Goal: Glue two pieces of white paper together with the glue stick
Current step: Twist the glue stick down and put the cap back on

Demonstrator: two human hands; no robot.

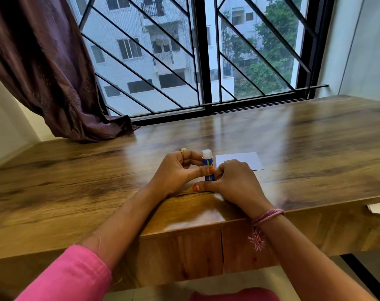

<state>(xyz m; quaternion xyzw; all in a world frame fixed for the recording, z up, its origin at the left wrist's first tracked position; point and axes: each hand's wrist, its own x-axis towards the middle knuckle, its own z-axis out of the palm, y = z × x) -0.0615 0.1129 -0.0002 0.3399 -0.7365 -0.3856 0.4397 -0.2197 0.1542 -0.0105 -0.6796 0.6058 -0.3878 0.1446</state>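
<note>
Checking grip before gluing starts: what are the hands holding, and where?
Both hands, left and right, hold the upright glue stick by its blue lower barrel; its white top is free.

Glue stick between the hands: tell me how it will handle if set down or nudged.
The glue stick is a slim upright cylinder, so it probably tips easily and rolls once down. It looks rigid and light, since fingertips of the left hand and right hand steady it.

Both forearms stretched forward, wrists low. Left hand (177, 170) curled, thumb across the front, ring on one finger. Right hand (232, 181) knuckles up, fingers (220, 170) tucked under, thumb lying flat leftward. Pink thread around the right wrist.
</note>
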